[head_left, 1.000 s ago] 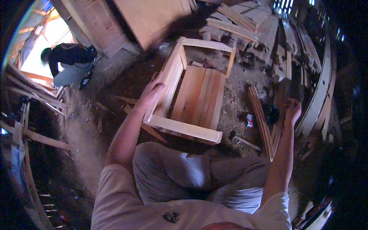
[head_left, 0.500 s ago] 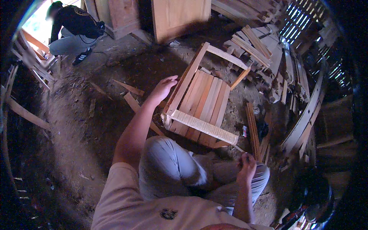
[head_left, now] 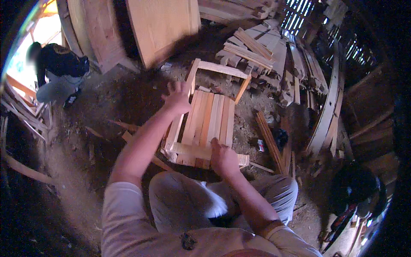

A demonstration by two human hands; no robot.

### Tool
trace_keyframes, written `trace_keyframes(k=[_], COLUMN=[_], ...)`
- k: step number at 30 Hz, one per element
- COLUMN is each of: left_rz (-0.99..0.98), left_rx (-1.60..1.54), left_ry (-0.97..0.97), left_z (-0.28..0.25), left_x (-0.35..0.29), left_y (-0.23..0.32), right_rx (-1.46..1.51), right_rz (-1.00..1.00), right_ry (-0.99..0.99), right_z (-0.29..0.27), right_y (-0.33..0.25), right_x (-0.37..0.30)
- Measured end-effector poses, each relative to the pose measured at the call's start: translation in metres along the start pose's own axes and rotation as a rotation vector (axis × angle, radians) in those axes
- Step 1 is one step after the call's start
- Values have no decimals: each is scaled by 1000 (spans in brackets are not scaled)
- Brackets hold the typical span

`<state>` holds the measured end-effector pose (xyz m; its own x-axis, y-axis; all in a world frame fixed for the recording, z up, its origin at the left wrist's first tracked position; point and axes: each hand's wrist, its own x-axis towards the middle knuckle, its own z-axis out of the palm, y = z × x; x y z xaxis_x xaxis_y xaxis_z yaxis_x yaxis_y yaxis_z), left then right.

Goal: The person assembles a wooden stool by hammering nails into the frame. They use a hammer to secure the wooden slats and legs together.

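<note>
In front of my knees a small wooden chair-like frame (head_left: 187,150) sits on the dirt floor. Side-by-side slats (head_left: 208,115) of pale and orange-brown wood fill its middle. My left hand (head_left: 177,98) is over the frame's left rail, fingers spread, seemingly touching the wood. At the near rail is my right hand (head_left: 224,159), its fingers curled together above the right part of that rail. The palm is turned away, hiding anything in it. A thin stick (head_left: 261,167) lies just right of the near rail's end.
A stack of boards (head_left: 252,53) rises at the back right. Long wood strips (head_left: 270,141) lie to the right, beside a small red-and-white packet (head_left: 260,145). A large wooden panel (head_left: 165,28) stands at the back. Another person (head_left: 62,70) crouches at the far left.
My right hand has moved from beside my right knee, up and left onto the near rail. My left hand has spread its fingers over the left rail. The view has swung right.
</note>
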<state>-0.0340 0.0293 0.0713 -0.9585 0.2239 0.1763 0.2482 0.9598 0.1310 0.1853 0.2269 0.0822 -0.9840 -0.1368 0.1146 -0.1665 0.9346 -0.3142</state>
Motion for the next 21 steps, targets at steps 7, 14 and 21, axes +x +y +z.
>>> trace_keyframes(k=[7, 14, 21], left_rz=[-287, -337, -488], left_rx=[-37, 52, 70], left_ry=[-256, -254, -232], left_z=[13, -8, -35], left_x=[-5, -22, -63], left_y=[16, -18, -58], right_rx=[-72, -11, 44], right_rz=[-32, -313, -558], right_ry=[-8, 132, 167], right_z=[21, 39, 49], right_y=[8, -16, -21], right_x=[-12, -27, -6])
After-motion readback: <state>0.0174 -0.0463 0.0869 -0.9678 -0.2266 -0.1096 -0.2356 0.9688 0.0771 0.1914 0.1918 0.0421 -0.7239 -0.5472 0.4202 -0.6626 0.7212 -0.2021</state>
